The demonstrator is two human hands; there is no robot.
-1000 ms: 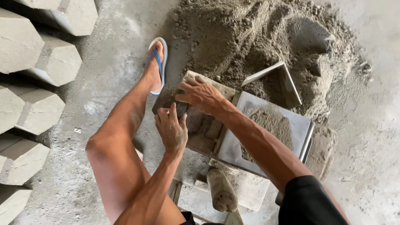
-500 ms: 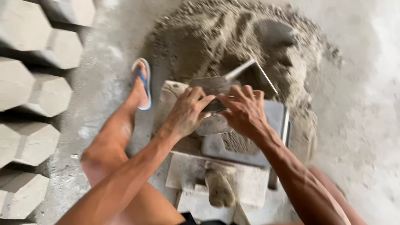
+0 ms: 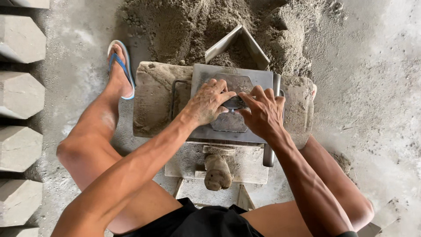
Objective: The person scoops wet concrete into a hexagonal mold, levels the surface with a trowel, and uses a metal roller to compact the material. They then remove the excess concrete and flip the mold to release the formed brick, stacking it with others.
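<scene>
Soft, even daylight, brightest at the right of the frame on the pale floor (image 3: 386,87). Short, soft shadows sit at upper left, between the blocks (image 3: 19,94). Sharp focus in the centre, no motion blur, slight wide-angle stretch at the edges.

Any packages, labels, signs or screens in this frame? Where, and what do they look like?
None in view: no package, label, sign or screen.
Both hands, left hand and right hand, press on a grey metal mould plate set on a sand-caked block.
Plain grey hexagonal blocks line the left edge, unmarked.
</scene>
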